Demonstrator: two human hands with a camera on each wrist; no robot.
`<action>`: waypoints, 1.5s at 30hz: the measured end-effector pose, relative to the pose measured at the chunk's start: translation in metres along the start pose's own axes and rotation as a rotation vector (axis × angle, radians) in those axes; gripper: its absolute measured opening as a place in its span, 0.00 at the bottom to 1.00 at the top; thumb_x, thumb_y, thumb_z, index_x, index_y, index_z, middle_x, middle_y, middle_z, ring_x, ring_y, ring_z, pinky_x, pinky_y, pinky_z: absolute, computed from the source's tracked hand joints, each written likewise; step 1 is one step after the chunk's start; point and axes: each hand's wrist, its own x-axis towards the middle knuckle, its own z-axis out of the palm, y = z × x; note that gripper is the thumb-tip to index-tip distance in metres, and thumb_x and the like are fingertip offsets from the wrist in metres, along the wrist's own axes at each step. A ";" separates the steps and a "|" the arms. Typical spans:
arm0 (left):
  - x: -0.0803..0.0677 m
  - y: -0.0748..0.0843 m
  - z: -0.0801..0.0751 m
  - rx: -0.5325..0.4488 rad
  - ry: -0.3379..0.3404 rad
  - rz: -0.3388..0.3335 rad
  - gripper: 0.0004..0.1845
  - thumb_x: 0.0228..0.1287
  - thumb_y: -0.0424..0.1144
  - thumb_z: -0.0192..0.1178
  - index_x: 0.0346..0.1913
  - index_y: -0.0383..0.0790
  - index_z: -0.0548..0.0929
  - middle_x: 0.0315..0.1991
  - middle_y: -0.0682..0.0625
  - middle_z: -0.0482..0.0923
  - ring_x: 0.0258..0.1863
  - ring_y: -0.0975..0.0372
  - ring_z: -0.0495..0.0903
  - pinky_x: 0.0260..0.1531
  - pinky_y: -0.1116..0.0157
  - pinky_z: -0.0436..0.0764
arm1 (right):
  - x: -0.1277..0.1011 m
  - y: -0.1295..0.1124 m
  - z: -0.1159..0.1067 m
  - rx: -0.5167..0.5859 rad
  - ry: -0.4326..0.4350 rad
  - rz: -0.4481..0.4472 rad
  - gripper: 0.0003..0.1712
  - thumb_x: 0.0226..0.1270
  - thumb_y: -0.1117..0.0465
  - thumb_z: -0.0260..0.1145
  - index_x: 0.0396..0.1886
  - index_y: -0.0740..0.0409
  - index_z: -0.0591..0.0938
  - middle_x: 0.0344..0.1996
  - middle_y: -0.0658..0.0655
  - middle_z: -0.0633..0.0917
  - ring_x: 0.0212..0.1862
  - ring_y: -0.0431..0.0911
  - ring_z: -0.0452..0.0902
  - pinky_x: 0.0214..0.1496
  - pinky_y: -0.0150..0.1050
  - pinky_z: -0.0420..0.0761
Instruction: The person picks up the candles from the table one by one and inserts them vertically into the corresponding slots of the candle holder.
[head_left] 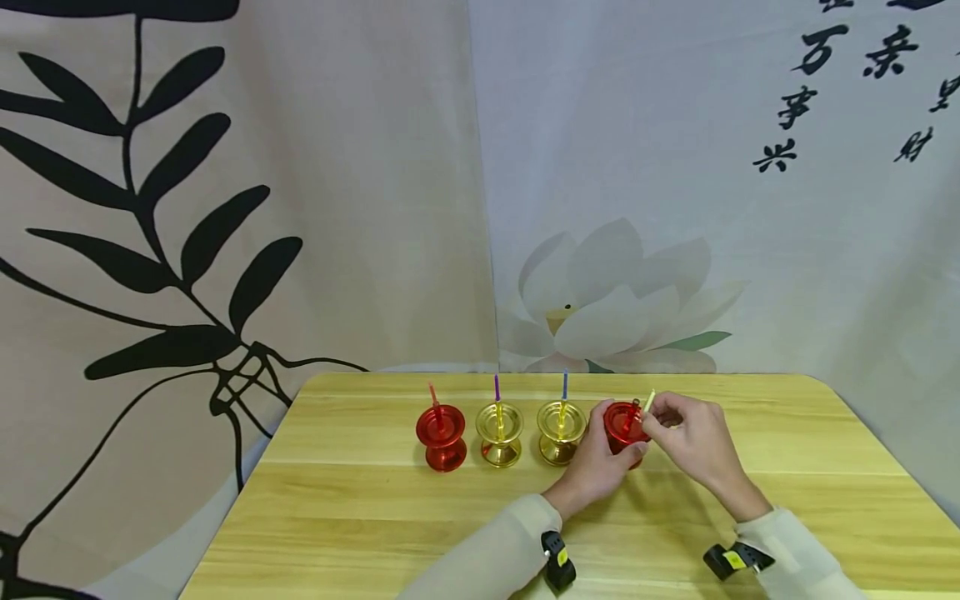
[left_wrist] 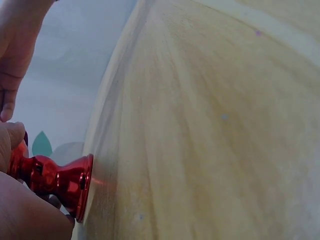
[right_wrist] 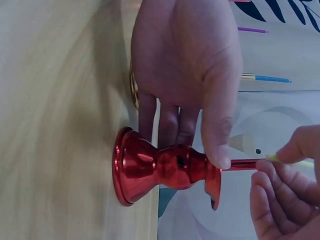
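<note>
Head view: your left hand [head_left: 596,467] wraps the red candle holder [head_left: 624,423] at the right end of a row of four on the wooden table [head_left: 375,517], thumb on the near side of its cup, fingers curled behind it. Your right hand [head_left: 693,442] sits just right of that holder, fingertips pinched on a thin pale-yellow candle [head_left: 649,400] that tilts up and away from the cup rim; whether its lower end is seated in the cup, cannot tell. Left of it stand a gold holder with a blue candle [head_left: 561,432], a gold holder with a purple candle [head_left: 499,433], and another red holder with a red candle [head_left: 441,437], all upright, evenly spaced, each apart from its neighbour. Left wrist view: the red holder's base [left_wrist: 82,186] sits flat on the tabletop [left_wrist: 210,130], your left fingers [left_wrist: 11,142] closed round the stem and upper part; your right hand shows at the top left corner, apart from it. Right wrist view: your left thumb [right_wrist: 220,125] presses the cup rim of the red holder [right_wrist: 160,167], the other fingers behind the stem; right fingertips [right_wrist: 295,150] pinch the yellow candle [right_wrist: 287,161] in line with a red pin [right_wrist: 242,164] sticking out of the cup centre.
</note>
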 end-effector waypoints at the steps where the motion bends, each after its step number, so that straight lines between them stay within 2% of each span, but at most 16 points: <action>1: 0.000 0.000 0.000 -0.001 -0.002 0.000 0.40 0.77 0.38 0.70 0.82 0.39 0.61 0.70 0.47 0.76 0.67 0.59 0.79 0.67 0.63 0.78 | 0.001 0.000 0.000 0.000 0.006 -0.007 0.11 0.62 0.71 0.73 0.27 0.51 0.87 0.25 0.42 0.87 0.30 0.39 0.84 0.34 0.33 0.84; 9: 0.001 0.000 0.000 -0.009 -0.005 -0.001 0.40 0.76 0.39 0.71 0.82 0.38 0.61 0.70 0.48 0.76 0.67 0.61 0.79 0.68 0.63 0.77 | 0.007 0.002 0.000 0.017 0.084 -0.054 0.09 0.62 0.72 0.75 0.30 0.54 0.89 0.25 0.44 0.88 0.30 0.37 0.84 0.33 0.24 0.80; 16: 0.001 0.000 0.000 -0.006 -0.004 0.000 0.40 0.75 0.39 0.71 0.81 0.37 0.62 0.69 0.48 0.76 0.68 0.59 0.78 0.69 0.61 0.77 | 0.014 0.001 0.001 0.003 0.142 -0.102 0.09 0.61 0.72 0.76 0.29 0.53 0.89 0.26 0.46 0.89 0.30 0.37 0.84 0.32 0.24 0.76; 24: 0.001 -0.001 0.000 -0.022 -0.011 -0.012 0.38 0.76 0.38 0.70 0.81 0.39 0.62 0.68 0.51 0.76 0.66 0.63 0.78 0.67 0.65 0.77 | 0.018 0.002 0.004 0.000 0.127 -0.120 0.11 0.62 0.73 0.76 0.29 0.53 0.89 0.27 0.46 0.90 0.31 0.39 0.86 0.35 0.21 0.78; 37: 0.000 0.002 -0.001 -0.024 -0.023 -0.022 0.36 0.77 0.39 0.70 0.79 0.45 0.64 0.67 0.53 0.75 0.65 0.64 0.78 0.66 0.66 0.77 | 0.017 0.005 0.006 -0.002 0.089 -0.103 0.11 0.62 0.73 0.77 0.30 0.52 0.89 0.28 0.46 0.90 0.31 0.43 0.87 0.35 0.21 0.79; 45: 0.000 0.002 -0.002 -0.039 -0.030 -0.015 0.36 0.77 0.39 0.70 0.80 0.43 0.63 0.67 0.53 0.75 0.64 0.64 0.78 0.65 0.67 0.77 | 0.018 0.005 0.006 -0.002 0.073 -0.102 0.10 0.63 0.72 0.76 0.30 0.52 0.90 0.28 0.46 0.90 0.31 0.46 0.88 0.36 0.21 0.79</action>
